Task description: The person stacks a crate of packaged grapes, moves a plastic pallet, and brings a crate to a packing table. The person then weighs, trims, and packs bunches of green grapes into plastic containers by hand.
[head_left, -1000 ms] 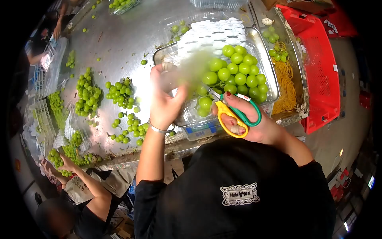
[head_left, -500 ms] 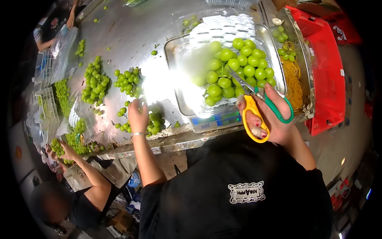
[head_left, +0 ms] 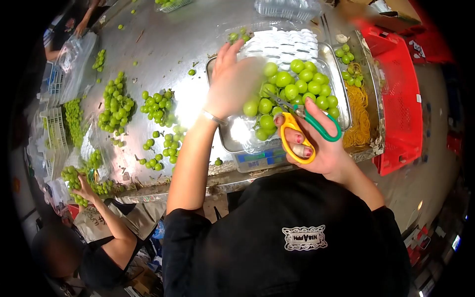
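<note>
My right hand (head_left: 324,146) is closed round scissors (head_left: 311,132) with one yellow and one green handle. Their open blades reach over the green grapes (head_left: 291,90), which lie in a clear plastic box on a metal tray (head_left: 231,141). My left hand (head_left: 232,84) is over the tray's left side with fingers stretched out, and a blurred patch hides part of it. Nothing shows in its visible fingers. White foam netting (head_left: 287,44) lies behind the grapes. Under the tray sits a scale (head_left: 264,161) with a lit display.
Loose grape bunches (head_left: 116,105) lie on the metal table (head_left: 158,44) at left. Clear plastic boxes (head_left: 287,9) are at the back. To the right are yellow rubber bands (head_left: 357,116) and a red crate (head_left: 403,104). A co-worker's hand (head_left: 85,190) holds grapes at lower left; another person stands far left.
My left hand has moved up and right, from the loose grapes to the tray's left side. My right hand and the scissors have shifted slightly left. The nearby co-worker's grapes have risen slightly.
</note>
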The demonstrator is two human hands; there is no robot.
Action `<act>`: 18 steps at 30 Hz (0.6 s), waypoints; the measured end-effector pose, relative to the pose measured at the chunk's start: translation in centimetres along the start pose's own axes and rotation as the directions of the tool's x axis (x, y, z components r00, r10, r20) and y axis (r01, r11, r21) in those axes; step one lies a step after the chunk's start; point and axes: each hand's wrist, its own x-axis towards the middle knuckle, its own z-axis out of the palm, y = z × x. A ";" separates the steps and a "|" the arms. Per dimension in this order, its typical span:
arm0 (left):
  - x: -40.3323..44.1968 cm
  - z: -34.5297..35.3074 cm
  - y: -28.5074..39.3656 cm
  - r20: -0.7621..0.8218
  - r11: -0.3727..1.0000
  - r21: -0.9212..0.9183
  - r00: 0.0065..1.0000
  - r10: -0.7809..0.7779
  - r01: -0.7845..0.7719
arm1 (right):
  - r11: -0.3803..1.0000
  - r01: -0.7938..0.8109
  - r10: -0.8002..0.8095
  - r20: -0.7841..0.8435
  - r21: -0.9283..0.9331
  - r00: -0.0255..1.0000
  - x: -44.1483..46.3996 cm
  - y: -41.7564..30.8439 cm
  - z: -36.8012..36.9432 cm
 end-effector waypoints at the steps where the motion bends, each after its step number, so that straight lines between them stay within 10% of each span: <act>1: 0.3 0.0 -0.2 0.032 0.999 -0.033 0.999 -0.008 0.009 | 0.997 -0.019 0.014 0.054 0.078 0.998 0.2 -0.1 -0.1; 10: 1.5 -0.3 -0.7 0.133 0.994 -0.108 0.990 0.033 -0.019 | 0.987 0.039 -0.020 -0.122 0.156 0.992 0.5 0.4 2.2; 17: 1.6 -0.2 -0.5 0.146 0.996 -0.074 0.988 0.056 -0.046 | 0.989 -0.053 0.041 0.086 0.141 0.995 -1.5 -0.3 -1.2; 18: 1.2 -0.6 -0.6 0.100 0.957 -0.290 0.995 0.018 0.012 | 0.997 -0.072 0.070 0.059 0.037 0.996 -2.6 -0.7 -0.9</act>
